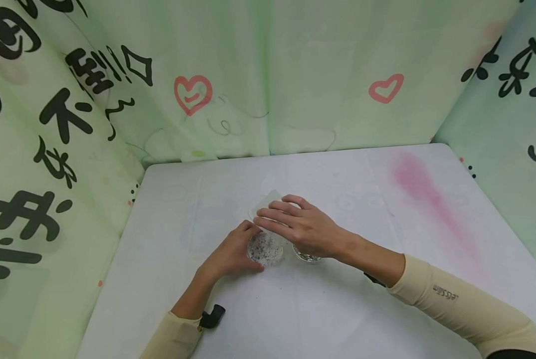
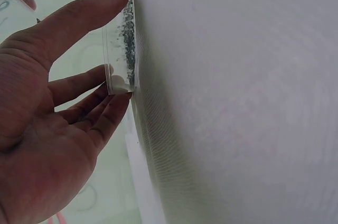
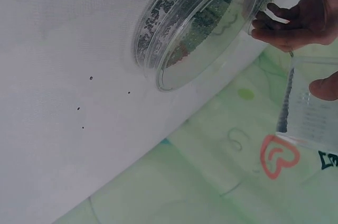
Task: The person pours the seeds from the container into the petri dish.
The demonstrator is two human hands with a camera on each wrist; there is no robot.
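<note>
My left hand (image 1: 237, 252) curls round the side of a clear round dish (image 1: 265, 250) that stands on the table with dark specks in it. In the left wrist view, the thumb and fingers grip this dish (image 2: 120, 49) at its wall. My right hand (image 1: 305, 227) holds a clear flat-sided plastic box (image 3: 311, 102) above and behind the dish, the thumb (image 3: 325, 87) pressed on its face. Dark bits line one edge of the box. Beneath the right hand, partly hidden by it, stands a second clear round dish (image 1: 309, 258) with dark bits inside.
A white cloth covers the table (image 1: 339, 309), with a pink stain (image 1: 425, 189) at the right. A few dark specks (image 3: 91, 78) lie on the cloth near the second dish. Green curtains (image 1: 294, 75) with writing and red hearts hang round the table.
</note>
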